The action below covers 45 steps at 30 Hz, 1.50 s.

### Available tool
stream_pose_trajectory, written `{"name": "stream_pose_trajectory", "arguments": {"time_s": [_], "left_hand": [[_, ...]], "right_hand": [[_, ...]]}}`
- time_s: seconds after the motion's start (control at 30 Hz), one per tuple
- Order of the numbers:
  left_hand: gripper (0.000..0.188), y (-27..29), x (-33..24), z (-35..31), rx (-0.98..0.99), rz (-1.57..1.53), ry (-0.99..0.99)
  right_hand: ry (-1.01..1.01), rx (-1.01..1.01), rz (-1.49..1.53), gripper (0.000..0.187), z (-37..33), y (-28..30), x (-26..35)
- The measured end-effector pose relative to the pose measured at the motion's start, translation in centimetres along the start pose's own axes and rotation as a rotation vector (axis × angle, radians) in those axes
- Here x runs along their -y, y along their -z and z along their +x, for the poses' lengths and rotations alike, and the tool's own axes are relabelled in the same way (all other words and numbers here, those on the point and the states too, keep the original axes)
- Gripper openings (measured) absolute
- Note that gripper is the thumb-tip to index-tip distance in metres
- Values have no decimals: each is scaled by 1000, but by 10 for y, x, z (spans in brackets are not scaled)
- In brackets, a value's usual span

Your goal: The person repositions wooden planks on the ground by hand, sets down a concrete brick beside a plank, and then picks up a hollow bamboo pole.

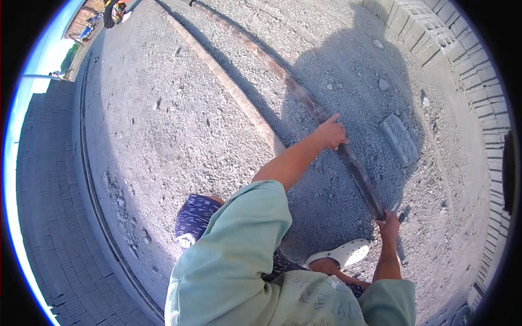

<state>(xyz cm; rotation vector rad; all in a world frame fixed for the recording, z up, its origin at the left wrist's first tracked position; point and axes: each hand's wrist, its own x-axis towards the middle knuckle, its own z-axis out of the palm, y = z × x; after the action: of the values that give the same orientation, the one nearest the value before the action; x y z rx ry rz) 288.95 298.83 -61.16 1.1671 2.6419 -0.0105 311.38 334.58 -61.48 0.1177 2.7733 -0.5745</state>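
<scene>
A long, dark, weathered pole (356,171) runs from near my right foot up toward the far left. My left hand (331,133) is closed around it partway along. At its near end, my right hand (388,225) grips the tip, with some fingers hidden beneath. To the left, a second long pole (228,84) lies on the gravel, roughly alongside the first. Its near end passes behind my left forearm. Whether the far end of the held pole touches the ground, I cannot tell.
A loose grey block (398,139) lies on the gravel to the right of the held pole. Stacked grey blocks (424,32) curve along the right side. A paved strip (51,179) with a raised edge borders the left. Another person (115,12) is at the far left.
</scene>
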Motion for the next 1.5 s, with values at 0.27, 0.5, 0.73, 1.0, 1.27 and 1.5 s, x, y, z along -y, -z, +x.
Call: {"name": "stream_pose_trajectory", "arguments": {"time_s": [0.27, 0.5, 0.73, 1.0, 1.27, 1.5], "left_hand": [[43, 21, -10, 30, -73, 28, -22], [22, 5, -7, 30, -90, -37, 12], [38, 12, -15, 24, -41, -5, 37], [28, -1, -20, 22, -151, -85, 160], [49, -9, -11, 8, -292, -167, 202], [41, 8, 0, -4, -146, -216, 213]], "right_hand": [[-42, -124, 23, 62, 4, 8, -28], [0, -82, 77, 62, 22, 2, -33], [-166, -35, 66, 65, 11, 12, -15], [-127, 13, -69, 108, 41, 20, 12], [63, 39, -36, 82, 89, 26, 57], [222, -113, 66, 59, 91, 4, 71]]}}
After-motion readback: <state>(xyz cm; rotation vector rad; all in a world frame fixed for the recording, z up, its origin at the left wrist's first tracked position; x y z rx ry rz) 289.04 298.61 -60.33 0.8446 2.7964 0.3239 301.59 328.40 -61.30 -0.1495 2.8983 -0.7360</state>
